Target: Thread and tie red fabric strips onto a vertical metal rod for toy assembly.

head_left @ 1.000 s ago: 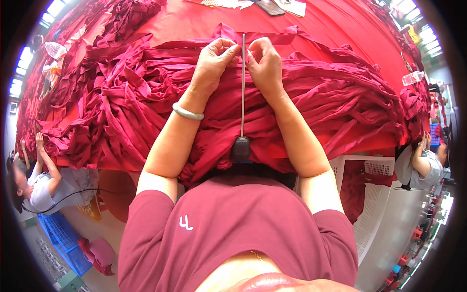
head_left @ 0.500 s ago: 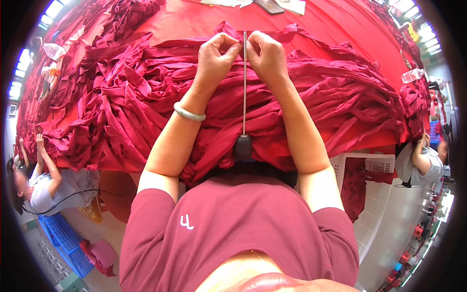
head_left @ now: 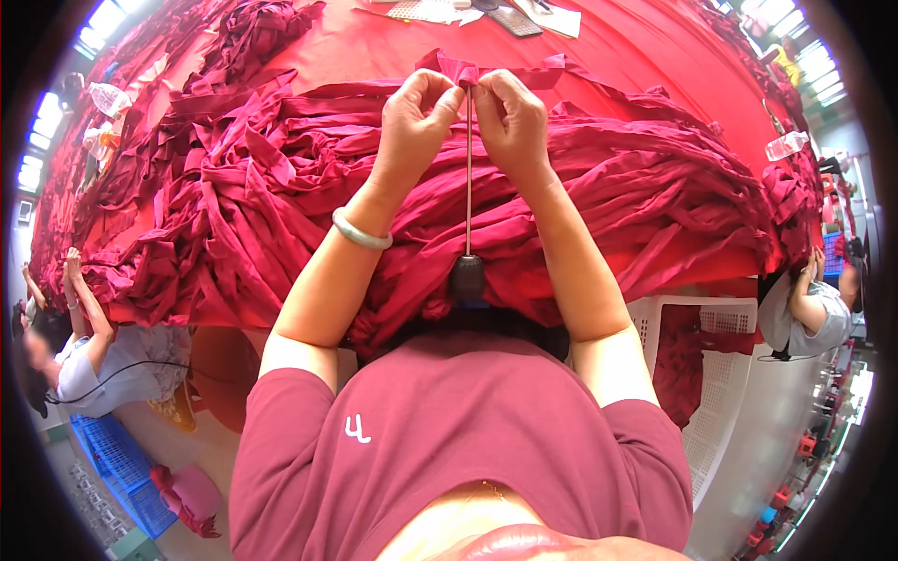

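Note:
My left hand (head_left: pixel 416 120) and my right hand (head_left: pixel 514 120) are close together over the red-covered table, fingers pinched. Between them they hold a dark red fabric strip (head_left: pixel 459 68), which covers the upper tip of a thin metal rod (head_left: pixel 469 173). This rod stands straight up the middle of the view, from a black handle-like base (head_left: pixel 467 279) near my chest. Neither hand grips the rod's shaft. Beneath both forearms lies a large heap of long dark red fabric strips (head_left: pixel 253 187).
Papers and a dark calculator-like device (head_left: pixel 516 21) lie at the far edge. A clear plastic bottle (head_left: pixel 787 146) is on the right. Below the table edge stand a white plastic basket (head_left: pixel 720 393) and a blue crate (head_left: pixel 122 472). People work at both sides.
The rod's bare tip stood above my fingers before; now the fabric strip covers it. Both hands have moved slightly toward me, and the strip is bunched up between them.

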A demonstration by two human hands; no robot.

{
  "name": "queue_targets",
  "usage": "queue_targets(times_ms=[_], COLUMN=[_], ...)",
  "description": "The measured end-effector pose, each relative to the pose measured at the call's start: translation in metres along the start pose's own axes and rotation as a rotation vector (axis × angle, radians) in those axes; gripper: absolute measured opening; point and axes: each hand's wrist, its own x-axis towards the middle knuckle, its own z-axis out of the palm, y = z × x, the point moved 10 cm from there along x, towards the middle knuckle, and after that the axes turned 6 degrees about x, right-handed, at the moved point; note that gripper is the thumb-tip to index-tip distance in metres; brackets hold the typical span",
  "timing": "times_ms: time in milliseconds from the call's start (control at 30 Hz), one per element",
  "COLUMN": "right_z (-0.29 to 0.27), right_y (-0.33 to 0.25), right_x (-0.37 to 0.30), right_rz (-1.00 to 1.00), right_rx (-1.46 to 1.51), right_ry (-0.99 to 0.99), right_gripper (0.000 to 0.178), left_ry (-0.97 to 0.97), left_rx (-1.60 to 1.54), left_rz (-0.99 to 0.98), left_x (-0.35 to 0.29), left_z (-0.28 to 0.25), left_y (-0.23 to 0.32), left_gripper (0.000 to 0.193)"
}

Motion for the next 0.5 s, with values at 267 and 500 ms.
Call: queue_targets(times_ms=[267, 500], right_z=[0.0, 0.024], right_y=[0.017, 0.032], right_x=[-0.009, 0.011], right_rz=[0.244, 0.283], right_rx=[0.291, 0.126], right_ry=[-0.074, -0.12], right_gripper=[0.015, 0.042], left_ry=[-0.2, -0.195], left_rx=[-0.886, -0.811], left_rz=[-0.687, -0.538], left_x=[-0.006, -0.016], left_z=[0.048, 0.041], left_y=[-0.052, -0.041], left_gripper=[0.016, 0.01])
